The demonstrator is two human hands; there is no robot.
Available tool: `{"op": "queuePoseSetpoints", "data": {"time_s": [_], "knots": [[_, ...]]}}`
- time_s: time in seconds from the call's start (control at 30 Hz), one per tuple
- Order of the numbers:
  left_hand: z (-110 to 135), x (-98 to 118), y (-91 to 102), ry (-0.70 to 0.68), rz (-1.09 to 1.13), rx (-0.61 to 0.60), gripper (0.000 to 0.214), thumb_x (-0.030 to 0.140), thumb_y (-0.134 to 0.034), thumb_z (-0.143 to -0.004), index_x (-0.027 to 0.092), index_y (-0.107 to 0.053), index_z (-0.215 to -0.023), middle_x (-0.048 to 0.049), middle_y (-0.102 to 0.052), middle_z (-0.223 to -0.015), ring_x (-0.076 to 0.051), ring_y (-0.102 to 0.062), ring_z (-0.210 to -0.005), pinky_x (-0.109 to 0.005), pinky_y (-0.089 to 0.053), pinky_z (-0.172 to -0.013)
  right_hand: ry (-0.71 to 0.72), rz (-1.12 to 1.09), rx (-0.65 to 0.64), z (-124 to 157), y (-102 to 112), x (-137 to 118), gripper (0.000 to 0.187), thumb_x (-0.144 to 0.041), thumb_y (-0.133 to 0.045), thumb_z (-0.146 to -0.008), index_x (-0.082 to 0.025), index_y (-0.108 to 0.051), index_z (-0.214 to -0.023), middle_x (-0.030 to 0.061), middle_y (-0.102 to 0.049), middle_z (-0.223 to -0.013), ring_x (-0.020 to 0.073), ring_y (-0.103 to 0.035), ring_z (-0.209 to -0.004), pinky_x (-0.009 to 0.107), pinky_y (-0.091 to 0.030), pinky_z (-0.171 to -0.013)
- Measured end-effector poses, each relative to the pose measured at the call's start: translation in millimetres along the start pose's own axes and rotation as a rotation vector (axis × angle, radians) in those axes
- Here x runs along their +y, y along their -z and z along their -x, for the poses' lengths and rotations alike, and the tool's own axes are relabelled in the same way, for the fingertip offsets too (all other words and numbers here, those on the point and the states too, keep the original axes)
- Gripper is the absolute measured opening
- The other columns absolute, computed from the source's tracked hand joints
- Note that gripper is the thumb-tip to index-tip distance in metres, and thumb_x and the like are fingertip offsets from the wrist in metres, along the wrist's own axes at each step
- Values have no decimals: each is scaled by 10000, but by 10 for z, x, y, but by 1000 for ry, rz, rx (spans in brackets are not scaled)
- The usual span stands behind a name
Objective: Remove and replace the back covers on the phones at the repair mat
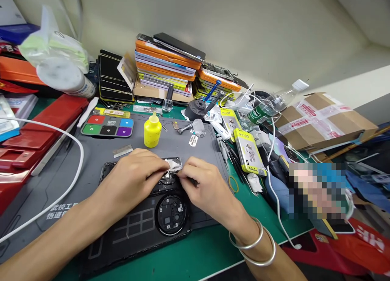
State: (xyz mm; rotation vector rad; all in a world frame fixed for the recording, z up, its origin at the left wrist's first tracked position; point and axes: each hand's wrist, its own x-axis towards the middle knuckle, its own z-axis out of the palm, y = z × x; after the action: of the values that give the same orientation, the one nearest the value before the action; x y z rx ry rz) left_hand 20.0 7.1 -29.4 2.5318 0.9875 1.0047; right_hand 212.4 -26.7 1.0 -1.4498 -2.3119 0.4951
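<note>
An opened phone (164, 186) lies on the grey mat, its inner parts showing near the top. Below it, touching its near edge, is a black back cover (134, 228) with a round camera ring (172, 215). Over the phone's upper end, my left hand (135, 175) is closed, thumb and forefinger pinching a crumpled white tissue (173, 165). My right hand (204, 185) is also closed in a pinch at the tissue's right end, by the phone's edge. Both palms hide parts of the phone. A yellow bottle (152, 131) stands just beyond my left hand.
On the grey mat (91, 163) are a metal blade (122, 151) and a coloured tray (107, 126). Boxed parts (250, 152), tools and a white cable (273, 183) crowd the right. Stacked cases (166, 65) stand behind; a red case (39, 139) lies left.
</note>
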Motion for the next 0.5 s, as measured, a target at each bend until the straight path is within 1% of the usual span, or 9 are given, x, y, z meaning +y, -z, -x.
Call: {"op": "queuePoseSetpoints", "data": {"time_s": [0.13, 0.23, 0.3, 0.4, 0.5], "knots": [[-1, -8, -7, 1, -38, 30, 99, 143, -585, -833, 179, -670, -868, 3, -740, -807, -160, -680, -759, -306, -498, -731, -23, 1, 33, 3, 2, 7, 172, -31, -566, -840, -140, -657, -742, 13, -571, -748, 117, -536, -691, 243, -403, -632], [-4, -20, -18, -24, -1, 5, 120, 141, -561, -847, 190, -670, -861, 17, -738, -799, -149, -681, -750, -302, -503, -735, -8, -16, 11, -1, -10, 7, 175, -24, -566, -832, -140, -650, -732, 12, -574, -746, 120, -542, -702, 244, -406, -643], [-6, -17, -10, -6, -6, 5, 116, 161, -562, -851, 191, -673, -863, 17, -741, -803, -148, -684, -752, -301, -510, -746, 12, -41, 19, -12, -26, 9, 175, -20, -557, -829, -138, -642, -733, 12, -574, -747, 119, -540, -699, 244, -407, -639], [-4, 21, 55, 92, -32, 75, 122, 229, -585, -846, 192, -684, -905, 0, -752, -861, -156, -693, -794, -282, -530, -749, 39, -119, 91, -20, -17, 39, 149, -33, -552, -828, -133, -631, -753, 11, -571, -744, 115, -533, -688, 239, -406, -615], [31, 69, 186, 276, 4, 159, 227, 260, -600, -836, 224, -657, -1053, -1, -743, -981, -150, -693, -851, -218, -528, -615, 4, -188, 223, 19, 88, 146, 135, -45, -554, -821, -143, -629, -766, 6, -585, -751, 113, -546, -698, 238, -416, -622]]}}
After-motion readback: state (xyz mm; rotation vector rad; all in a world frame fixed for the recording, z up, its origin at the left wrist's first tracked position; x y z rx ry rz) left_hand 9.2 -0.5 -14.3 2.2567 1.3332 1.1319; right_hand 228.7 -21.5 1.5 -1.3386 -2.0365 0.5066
